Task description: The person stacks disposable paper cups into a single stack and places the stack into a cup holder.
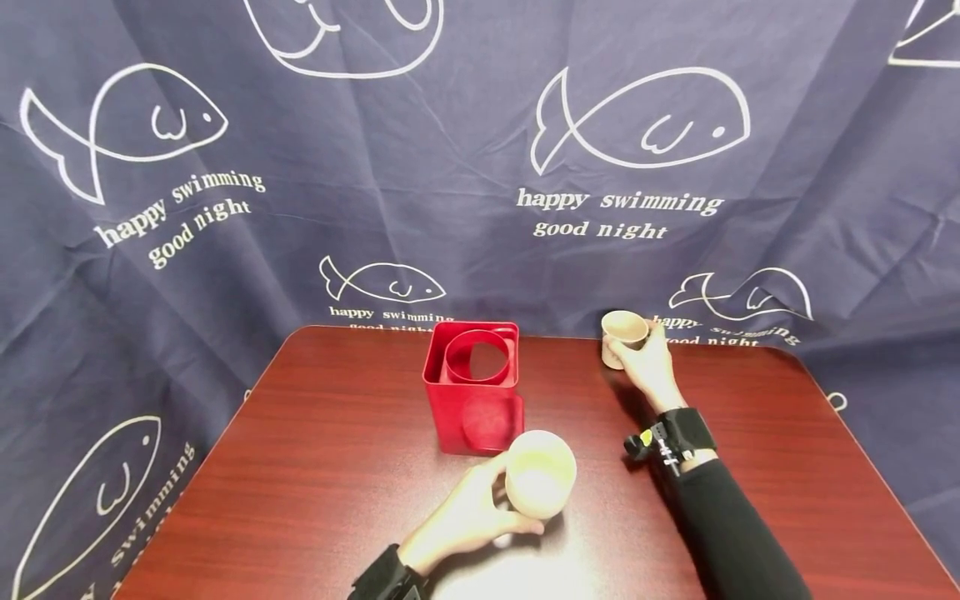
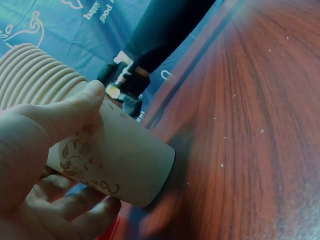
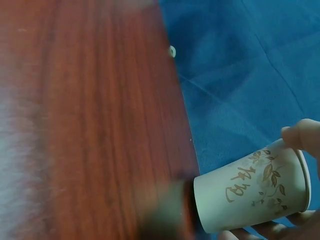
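Note:
My left hand point(image 1: 504, 500) grips a stack of beige paper cups point(image 1: 540, 482) at the near middle of the table, just in front of a red square holder point(image 1: 472, 417). In the left wrist view the stack point(image 2: 115, 155) is tilted, its base close to the wood, with my thumb point(image 2: 60, 115) across it and several rims showing. My right hand point(image 1: 636, 343) holds a single paper cup point(image 1: 622, 329) near the table's far edge. The right wrist view shows that cup point(image 3: 252, 192), printed with leaves, its base at the table edge and my fingers point(image 3: 302, 137) round its rim.
The red holder has a red ring point(image 1: 478, 357) standing in its open top. The dark red wooden table point(image 1: 322, 467) ends just behind the right hand. A navy curtain with white fish point(image 1: 645, 125) hangs behind and around it.

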Motion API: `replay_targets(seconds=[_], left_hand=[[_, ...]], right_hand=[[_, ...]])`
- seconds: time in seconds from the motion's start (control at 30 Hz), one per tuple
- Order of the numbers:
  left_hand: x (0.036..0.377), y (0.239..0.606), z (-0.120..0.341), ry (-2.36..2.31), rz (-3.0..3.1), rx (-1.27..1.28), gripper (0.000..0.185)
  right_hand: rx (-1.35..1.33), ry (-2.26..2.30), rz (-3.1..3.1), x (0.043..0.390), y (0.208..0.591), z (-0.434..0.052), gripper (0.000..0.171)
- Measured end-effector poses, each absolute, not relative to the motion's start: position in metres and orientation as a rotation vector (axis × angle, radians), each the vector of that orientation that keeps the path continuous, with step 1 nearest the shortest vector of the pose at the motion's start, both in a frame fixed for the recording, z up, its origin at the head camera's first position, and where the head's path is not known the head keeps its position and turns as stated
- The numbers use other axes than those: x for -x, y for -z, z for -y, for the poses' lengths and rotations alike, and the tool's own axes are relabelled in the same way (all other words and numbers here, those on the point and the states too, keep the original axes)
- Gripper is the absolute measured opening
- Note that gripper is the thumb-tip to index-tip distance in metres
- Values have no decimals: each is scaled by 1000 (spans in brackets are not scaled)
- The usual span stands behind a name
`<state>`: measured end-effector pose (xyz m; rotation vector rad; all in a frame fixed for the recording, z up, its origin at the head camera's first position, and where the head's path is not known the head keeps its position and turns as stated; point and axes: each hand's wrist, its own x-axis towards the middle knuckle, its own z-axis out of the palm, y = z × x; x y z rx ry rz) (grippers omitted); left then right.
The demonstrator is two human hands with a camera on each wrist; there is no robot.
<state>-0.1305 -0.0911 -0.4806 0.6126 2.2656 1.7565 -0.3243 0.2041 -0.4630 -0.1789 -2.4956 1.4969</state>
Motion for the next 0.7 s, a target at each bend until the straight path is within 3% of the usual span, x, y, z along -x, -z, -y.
replay_targets(seconds=[0.7], left_hand=[[133,482,90,-1730,-2291,-606,76]], right_hand=[[-212,-1327,2562,249,418,-208,72]])
